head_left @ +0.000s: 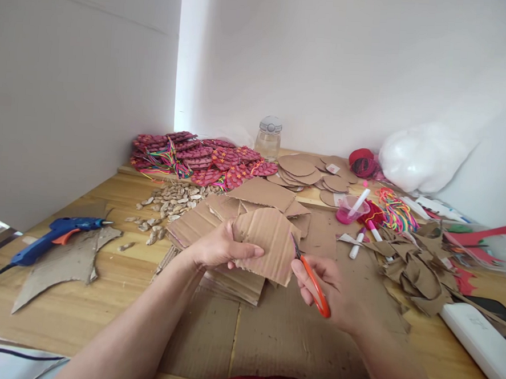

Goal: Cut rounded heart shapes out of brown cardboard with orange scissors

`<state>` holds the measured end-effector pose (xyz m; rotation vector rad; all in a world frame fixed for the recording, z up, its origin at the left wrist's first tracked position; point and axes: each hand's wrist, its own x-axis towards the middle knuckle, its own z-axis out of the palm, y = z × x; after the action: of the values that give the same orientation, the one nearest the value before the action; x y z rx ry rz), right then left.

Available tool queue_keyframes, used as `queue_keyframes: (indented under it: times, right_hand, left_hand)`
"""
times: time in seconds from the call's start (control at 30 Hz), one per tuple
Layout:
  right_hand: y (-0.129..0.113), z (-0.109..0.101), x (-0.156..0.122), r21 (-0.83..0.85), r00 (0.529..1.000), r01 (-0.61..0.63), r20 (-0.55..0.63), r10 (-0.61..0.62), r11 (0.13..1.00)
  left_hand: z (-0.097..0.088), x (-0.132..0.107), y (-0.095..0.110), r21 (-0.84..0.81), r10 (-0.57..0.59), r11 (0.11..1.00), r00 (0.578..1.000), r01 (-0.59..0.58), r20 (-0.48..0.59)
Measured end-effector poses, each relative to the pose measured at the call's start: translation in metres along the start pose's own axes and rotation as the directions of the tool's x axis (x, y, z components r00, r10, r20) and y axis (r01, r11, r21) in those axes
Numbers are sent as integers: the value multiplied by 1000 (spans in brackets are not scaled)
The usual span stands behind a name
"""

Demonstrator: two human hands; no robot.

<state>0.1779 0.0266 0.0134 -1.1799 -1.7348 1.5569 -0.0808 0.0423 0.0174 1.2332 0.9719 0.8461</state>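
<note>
My left hand [223,248] grips a partly rounded piece of cardboard [271,242] by its left side, thumb on top. In my right hand [322,285] is a pair of scissors [315,287] with orange handles. Their blades meet the right edge of that cardboard; whether they are parted is hard to see. Beneath and behind the held piece lies a pile of cut cardboard sheets [199,220]. A large flat cardboard sheet [286,340] covers the table under both hands.
A blue glue gun [61,238] rests on a cardboard scrap at left. Shells [179,199], pink decorated pieces [212,158], a lidded jar [268,139] and cardboard discs [299,165] sit behind. To the right are a pink cup [351,211], cardboard offcuts [419,268] and a white device [479,346].
</note>
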Motion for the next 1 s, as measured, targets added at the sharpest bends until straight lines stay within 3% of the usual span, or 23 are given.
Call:
queue_keyframes:
  times: [0.33, 0.63, 0.8, 0.93, 1.0]
  right_hand:
    - [2, 0, -1, 90, 998, -64, -10, 66, 994]
    - [-5, 5, -2, -13, 999, -3, -49, 3, 1000]
    - [2, 3, 4, -57, 983, 10, -183, -21, 998]
    - [13, 2, 10, 1, 962, 41, -270, -39, 999]
    - [18, 3, 12, 39, 965, 47, -259, -36, 998]
  left_hand:
    - [2, -2, 4, -6, 12, 1000, 1000, -12, 23]
    - [0, -1, 3, -38, 9, 999, 1000, -9, 6]
    - [11, 8, -1, -274, 9, 961, 990, -47, -138]
    - [37, 12, -9, -494, -2, 854, 947, -165, -320]
    - [53, 11, -14, -498, 14, 844, 937, -198, -348]
